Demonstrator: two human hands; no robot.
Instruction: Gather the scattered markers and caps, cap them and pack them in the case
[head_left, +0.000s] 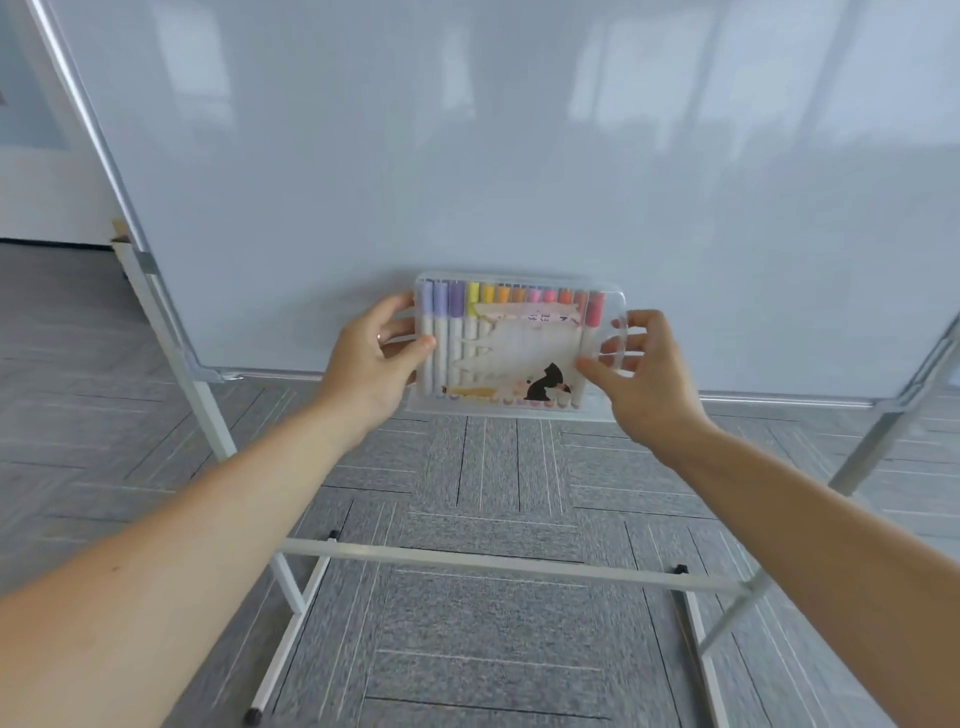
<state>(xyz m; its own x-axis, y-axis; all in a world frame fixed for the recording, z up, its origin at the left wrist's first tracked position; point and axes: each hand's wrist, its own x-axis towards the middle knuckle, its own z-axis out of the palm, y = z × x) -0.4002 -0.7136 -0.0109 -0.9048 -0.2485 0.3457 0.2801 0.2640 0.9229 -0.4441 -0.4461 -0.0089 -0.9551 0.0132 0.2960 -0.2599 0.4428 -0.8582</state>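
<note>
Crosswise case (519, 343), markers (457, 338) inside upright, caps (456, 299) up, left hand (371, 364) and right hand (649, 384) fingers (589, 366) pinching its ends

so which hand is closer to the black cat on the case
Right. The right hand has its thumb just beside the black cat on the case; the left hand grips the opposite edge, by the purple markers.

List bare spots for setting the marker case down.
Free: board ledge left of the left grip and right of the right grip; carpet between ledge and crossbar. Crowded: mid-ledge, where both hold the case.
</note>
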